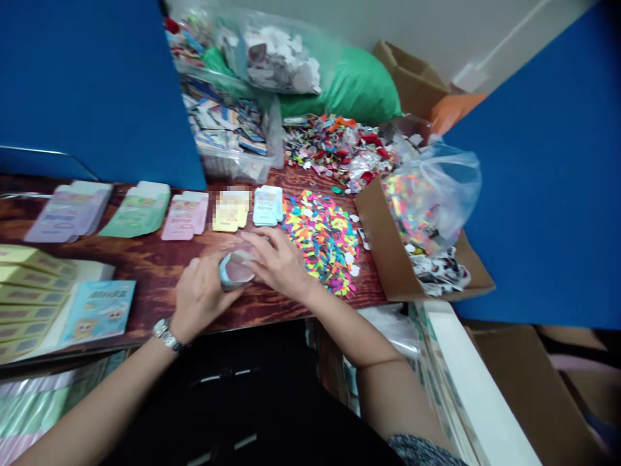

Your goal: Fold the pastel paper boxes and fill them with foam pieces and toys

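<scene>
In the head view, my left hand (201,294) is wrapped round a small light-blue paper carton (237,270), its open mouth turned up toward me. My right hand (279,264) is at the carton's right edge, thumb and fingers closed at the rim. Whether a small piece is between those fingers is hidden. Just beyond the hands lie flat cartons in light-blue (266,208), yellow (228,220), pink (182,223), green (136,213) and purple (70,213) stacks. A heap of small bright-coloured pieces (320,239) spreads beside my right hand.
A cardboard box (388,255) with bagged pieces stands at the right. Yellow boxes (29,304) and a light-blue printed box (99,310) lie at the left. Behind are a clear bin (237,165) of cards and a mixed heap (339,149). Blue panels (92,84) flank the table.
</scene>
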{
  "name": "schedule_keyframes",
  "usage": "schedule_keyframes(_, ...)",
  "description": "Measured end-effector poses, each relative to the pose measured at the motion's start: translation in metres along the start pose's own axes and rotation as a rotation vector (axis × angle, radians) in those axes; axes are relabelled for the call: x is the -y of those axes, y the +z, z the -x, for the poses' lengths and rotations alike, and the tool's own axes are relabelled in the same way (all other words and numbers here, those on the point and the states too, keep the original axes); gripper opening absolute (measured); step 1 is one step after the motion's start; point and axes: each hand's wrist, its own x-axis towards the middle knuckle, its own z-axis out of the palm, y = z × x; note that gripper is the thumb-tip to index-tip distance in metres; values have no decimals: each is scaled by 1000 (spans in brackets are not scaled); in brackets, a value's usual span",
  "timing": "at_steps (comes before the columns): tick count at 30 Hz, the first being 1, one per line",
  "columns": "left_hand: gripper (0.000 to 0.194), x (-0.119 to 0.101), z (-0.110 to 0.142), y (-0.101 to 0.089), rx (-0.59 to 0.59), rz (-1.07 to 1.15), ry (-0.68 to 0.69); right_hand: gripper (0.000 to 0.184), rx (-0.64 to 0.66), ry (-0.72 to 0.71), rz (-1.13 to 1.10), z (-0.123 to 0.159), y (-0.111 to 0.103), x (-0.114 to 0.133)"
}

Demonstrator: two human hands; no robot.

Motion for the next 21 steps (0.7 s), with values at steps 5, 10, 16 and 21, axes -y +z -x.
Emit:
schedule_keyframes(5,75,-1,-2,5,48,112,50,24,70,161,-163,16,3,-11)
schedule_keyframes(10,78,-4,-7,11,96,274,79,26,-65,329,-289,32,-3,-17)
schedule_keyframes(16,68,-12,-8,19,14,466,71,23,-84,327,-472,35,-20,-12)
schedule_keyframes(21,68,-11,-3,21,-74,507,43,17,-44,218,-354,29,-29,0)
